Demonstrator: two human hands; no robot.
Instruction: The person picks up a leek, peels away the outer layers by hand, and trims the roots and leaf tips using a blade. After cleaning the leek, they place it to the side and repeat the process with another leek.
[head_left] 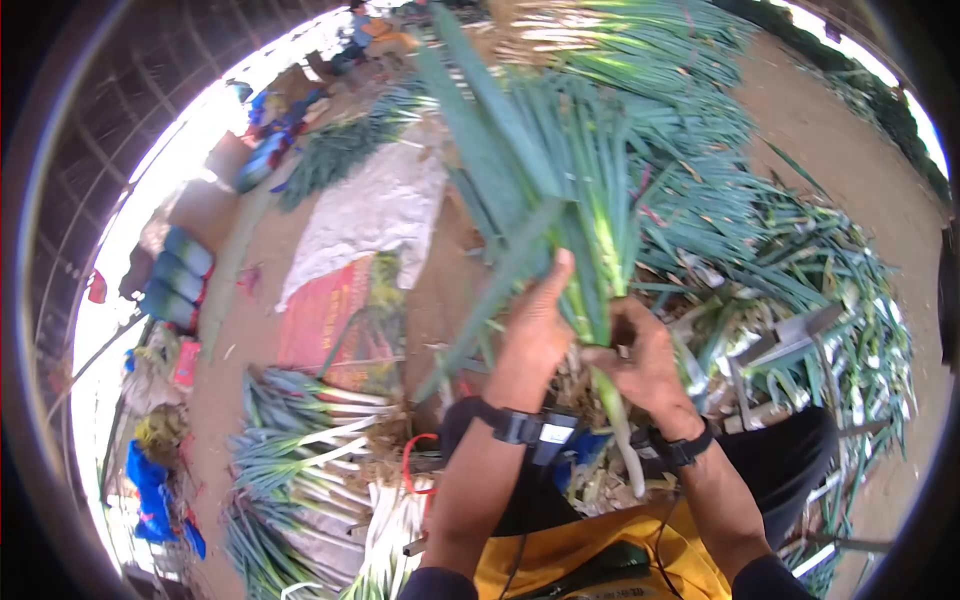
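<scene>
My left hand (540, 330) is wrapped round the stalks of a leek (500, 120) whose broad green leaves spread upward in front of me. Close beside it on the right, my right hand (645, 355) has its fingers curled at the lower part of the same leek. A pale stem (620, 435) hangs down below the hands, between my wrists. Both wrists wear dark bands. Behind the held leek, other green leaves overlap it, so which ones I hold is partly unclear.
Leeks with white stems (330, 430) lie at the lower left. A large leek pile (690, 200) and leaf scraps (780, 350) lie to the right. A white sheet (375, 210) and a red printed sack (325, 325) are on the ground. A person (375, 30) is far back.
</scene>
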